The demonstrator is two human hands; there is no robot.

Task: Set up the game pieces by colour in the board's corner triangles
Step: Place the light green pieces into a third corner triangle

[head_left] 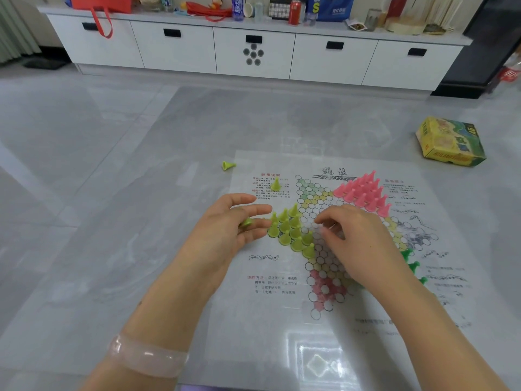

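Grey floor, paper board [324,328]: left hand [225,230] pinches 1 lime piece [246,222], light, tippy, best gripped at tip; right hand [358,238] curled, grip unclear.

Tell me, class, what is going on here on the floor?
A person is setting up a Chinese checkers sheet on the floor. The left hand holds a yellow-green piece beside the yellow-green cluster filling one corner triangle. The right hand rests over the board's middle with fingers curled. The pink pieces stand grouped in the far corner. Two yellow-green strays lie outside the star, and the game box sits aside.
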